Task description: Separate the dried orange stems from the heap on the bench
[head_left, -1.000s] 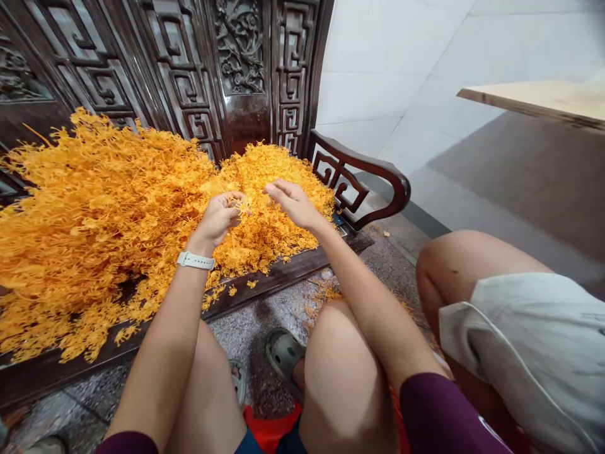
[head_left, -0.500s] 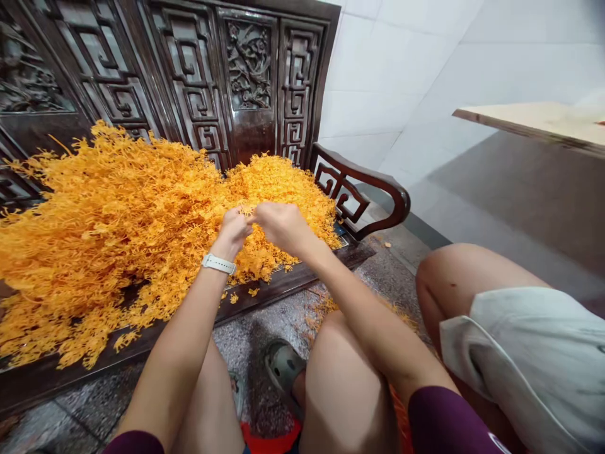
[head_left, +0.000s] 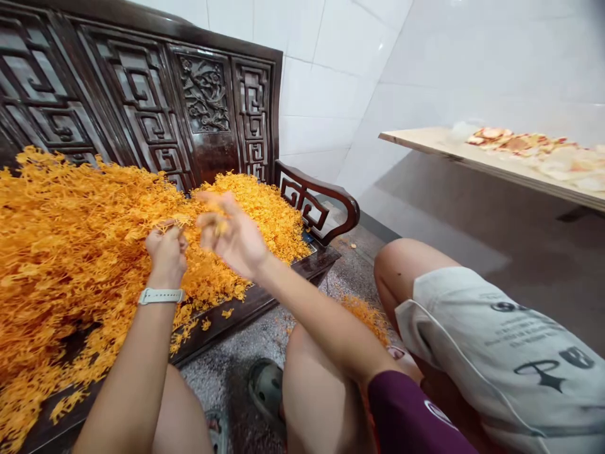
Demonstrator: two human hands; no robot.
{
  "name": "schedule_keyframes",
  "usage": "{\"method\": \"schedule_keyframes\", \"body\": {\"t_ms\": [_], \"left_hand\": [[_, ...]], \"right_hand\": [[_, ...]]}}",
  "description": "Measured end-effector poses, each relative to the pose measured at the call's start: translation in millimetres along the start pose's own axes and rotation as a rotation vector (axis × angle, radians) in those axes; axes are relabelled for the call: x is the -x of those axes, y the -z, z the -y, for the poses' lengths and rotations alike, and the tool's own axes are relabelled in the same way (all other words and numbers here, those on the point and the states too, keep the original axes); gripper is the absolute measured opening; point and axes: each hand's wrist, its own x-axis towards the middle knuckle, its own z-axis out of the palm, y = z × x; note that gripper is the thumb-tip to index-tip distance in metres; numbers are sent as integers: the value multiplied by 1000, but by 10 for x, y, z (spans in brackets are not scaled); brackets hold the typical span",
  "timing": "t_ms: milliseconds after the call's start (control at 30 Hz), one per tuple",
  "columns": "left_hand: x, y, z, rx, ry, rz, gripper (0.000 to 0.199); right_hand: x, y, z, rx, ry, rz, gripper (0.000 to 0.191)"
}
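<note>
Two hands over a massive heap of dried orange sprigs here. The left hand is closed in a loose fist around a little pinch of the sprigs, with spiky bits poking out the top, and there's one white watch on that wrist. The right hand is half open just beside it, fingers curled and spread. There's a tiny orange bit near the fingertips, but I can't tell if it's actually pinched.

The sprigs pile is wiry, brittle-looking stuff, filling the seat of a dark carved wooden bench from about 9 to 12 o'clock and spilling over the front edge. The bench back has four panels, three with square-scroll lattice and one with a carved floral design, and there's one curved armrest at 1 o'clock.

There's open speckled stone floor below the bench, with one small orange clump at 4 o'clock. A plywood board sticks out at 2 o'clock, holding pale and reddish slices. Pale printed shorts sit at 4 o'clock, can't tell whose.
</note>
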Motion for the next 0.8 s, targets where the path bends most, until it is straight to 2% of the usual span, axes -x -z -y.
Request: {"method": "schedule_keyframes", "body": {"t_ms": [33,100,133,167,233,300,367,467,533,667,800], "left_hand": [[7,-14,21,8,-19,-41,35],[37,-75,58,35,-51,-99,36],[61,-118,72,41,-61,-109,36],[91,-167,86,41,-71,-106,36],[167,-275,120,32,-95,-89,35],[252,-373,169,9,-149,-64,32],[334,-441,227,-36,-220,-18,31],[416,-476,295,-141,-297,53,32],[437,-471,305,-207,-318,48,34],[421,-452,252,-302,-351,-38,46],[367,-440,220,-299,-367,-31,45]], "right_hand": [[-46,137,-98,-282,-85,-296,32],[-88,333,-314,-749,-322,-725,33],[-92,382,-415,-910,-436,-862,33],[-91,399,-502,-978,-518,-916,32],[-90,361,-617,-925,-545,-895,28],[-103,280,-655,-755,-456,-796,25],[-127,207,-653,-581,-371,-687,30],[-157,166,-673,-423,-255,-625,34],[-166,183,-721,-362,-211,-635,34],[-176,246,-823,-196,-245,-583,37],[-163,264,-765,228,-227,-538,42]]}}
